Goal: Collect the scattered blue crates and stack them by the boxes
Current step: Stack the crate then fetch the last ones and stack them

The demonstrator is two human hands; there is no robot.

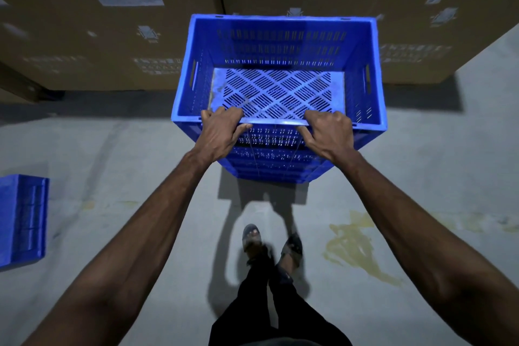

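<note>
A person in dark trousers and sandals (254, 239) stands on a grey concrete floor (112, 149), a yellowish stain (356, 244) by the right foot. Both arms reach fwd: left hand (219, 135) and right hand (328, 132) are each curled tight over the near rim of an open-topped blue perforated plastic crate (278, 64), fingers hooked inside, thumbs under the lip. It appears to sit atop at least one more blue crate, w/ slotted walls showing below the rim. Just behind stand tall brown cardboard boxes (112, 31) w/ white labels. Another blue plastic crate (22, 219) lies apart at the floor's left edge, not yet collected. To seat the top crate well, keep the rim level, square corners w/ the crate below, then release both hands together.
</note>
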